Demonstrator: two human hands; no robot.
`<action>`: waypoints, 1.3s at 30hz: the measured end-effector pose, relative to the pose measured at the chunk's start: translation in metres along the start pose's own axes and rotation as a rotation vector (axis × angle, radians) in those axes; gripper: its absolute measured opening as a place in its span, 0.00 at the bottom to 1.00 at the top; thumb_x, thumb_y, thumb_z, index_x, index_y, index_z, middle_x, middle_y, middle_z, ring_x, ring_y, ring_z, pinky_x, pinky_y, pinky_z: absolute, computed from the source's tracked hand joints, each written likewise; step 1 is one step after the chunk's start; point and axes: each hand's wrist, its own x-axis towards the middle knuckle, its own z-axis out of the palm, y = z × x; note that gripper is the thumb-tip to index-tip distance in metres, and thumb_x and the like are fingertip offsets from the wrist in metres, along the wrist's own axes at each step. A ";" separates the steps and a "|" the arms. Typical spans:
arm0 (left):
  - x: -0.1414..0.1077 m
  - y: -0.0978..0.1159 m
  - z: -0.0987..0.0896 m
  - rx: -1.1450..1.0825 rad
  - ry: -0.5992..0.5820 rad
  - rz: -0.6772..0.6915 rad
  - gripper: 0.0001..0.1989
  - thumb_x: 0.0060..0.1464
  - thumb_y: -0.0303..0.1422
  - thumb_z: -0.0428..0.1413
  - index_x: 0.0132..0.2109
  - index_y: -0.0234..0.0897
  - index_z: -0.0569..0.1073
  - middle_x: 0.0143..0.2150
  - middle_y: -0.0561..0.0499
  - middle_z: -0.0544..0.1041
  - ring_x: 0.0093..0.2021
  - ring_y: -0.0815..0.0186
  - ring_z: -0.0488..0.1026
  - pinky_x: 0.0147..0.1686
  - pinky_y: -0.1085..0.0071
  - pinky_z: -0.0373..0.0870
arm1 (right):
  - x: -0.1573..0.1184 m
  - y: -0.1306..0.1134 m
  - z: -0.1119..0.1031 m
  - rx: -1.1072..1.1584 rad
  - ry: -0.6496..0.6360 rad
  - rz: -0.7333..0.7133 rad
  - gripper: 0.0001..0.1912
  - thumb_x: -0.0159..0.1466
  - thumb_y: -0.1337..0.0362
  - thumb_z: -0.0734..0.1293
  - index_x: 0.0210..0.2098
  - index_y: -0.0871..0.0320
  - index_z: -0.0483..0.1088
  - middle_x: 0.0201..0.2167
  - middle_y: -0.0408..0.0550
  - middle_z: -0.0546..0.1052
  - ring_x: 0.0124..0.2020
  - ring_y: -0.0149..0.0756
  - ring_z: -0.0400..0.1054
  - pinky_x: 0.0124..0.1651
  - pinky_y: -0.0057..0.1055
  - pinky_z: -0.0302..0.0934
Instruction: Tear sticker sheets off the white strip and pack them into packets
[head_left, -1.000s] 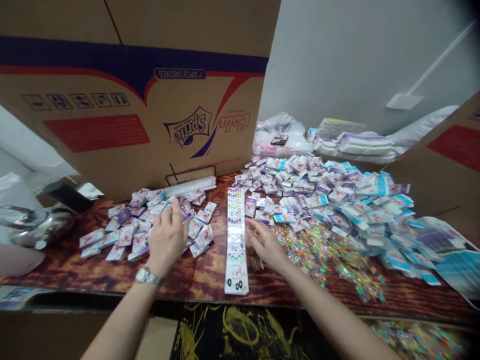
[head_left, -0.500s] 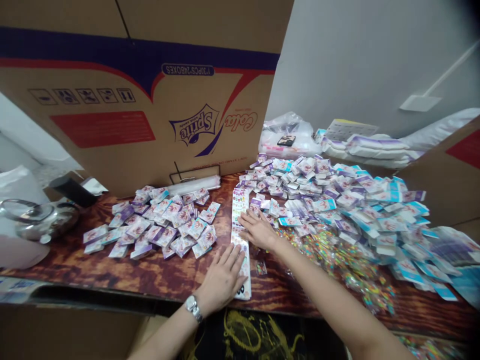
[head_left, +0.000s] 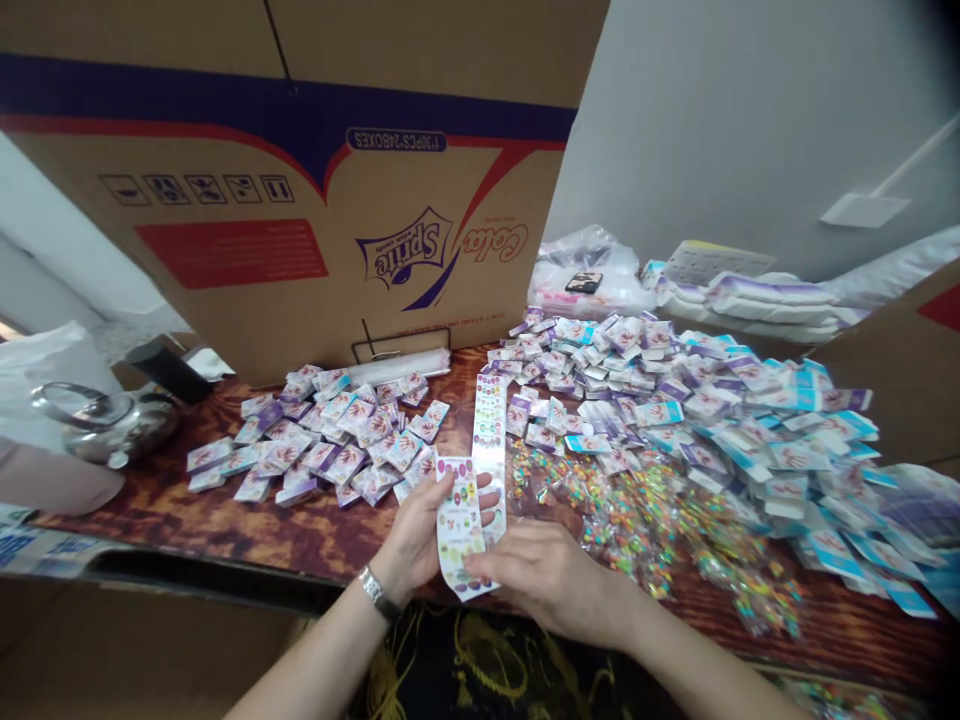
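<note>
In my left hand, which wears a silver watch, a strip-shaped sticker sheet printed with small coloured pictures is gripped by the thumb. Its lower end curls toward me. The fingers of my right hand close on that lower right edge. Beyond and partly beneath my hands, more sticker strips lie lengthwise on the table. To the left is a heap of small white and purple printed boxes. Small clear packets of colourful candy spread out beside my right hand.
A large upright carton stands behind the left heap. Many more small boxes are piled at the right. A metal kettle sits at the left edge. Plastic-wrapped packs rest against the wall.
Both hands were flat on the strips; now a sticker sheet is lifted in my left hand. My right hand has come back toward me onto its lower end. The view shifted slightly.
</note>
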 end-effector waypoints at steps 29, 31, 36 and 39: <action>-0.008 -0.021 -0.001 0.151 -0.082 0.144 0.14 0.51 0.39 0.58 0.40 0.33 0.76 0.38 0.45 0.77 0.38 0.63 0.72 0.39 0.68 0.66 | -0.002 0.015 0.033 -0.096 0.272 0.154 0.12 0.66 0.69 0.57 0.45 0.59 0.69 0.32 0.50 0.74 0.38 0.38 0.68 0.40 0.35 0.64; -0.008 -0.021 0.001 0.207 -0.081 0.189 0.16 0.50 0.40 0.59 0.41 0.31 0.76 0.37 0.45 0.77 0.36 0.63 0.72 0.38 0.68 0.67 | 0.000 0.015 0.027 0.114 0.245 0.274 0.09 0.67 0.66 0.58 0.43 0.57 0.68 0.35 0.48 0.74 0.38 0.35 0.67 0.40 0.32 0.63; -0.011 -0.019 -0.008 0.461 -0.139 0.276 0.17 0.52 0.39 0.58 0.45 0.32 0.74 0.37 0.46 0.77 0.37 0.64 0.73 0.39 0.68 0.69 | 0.002 0.020 0.024 0.277 0.352 0.554 0.11 0.62 0.61 0.65 0.43 0.56 0.67 0.37 0.46 0.70 0.37 0.34 0.66 0.38 0.29 0.61; -0.010 -0.024 -0.020 0.698 -0.109 0.409 0.13 0.51 0.35 0.58 0.44 0.34 0.72 0.34 0.48 0.77 0.34 0.65 0.74 0.35 0.71 0.70 | -0.002 0.018 0.035 0.332 0.329 0.577 0.07 0.62 0.61 0.65 0.40 0.56 0.68 0.34 0.45 0.71 0.36 0.34 0.66 0.37 0.28 0.59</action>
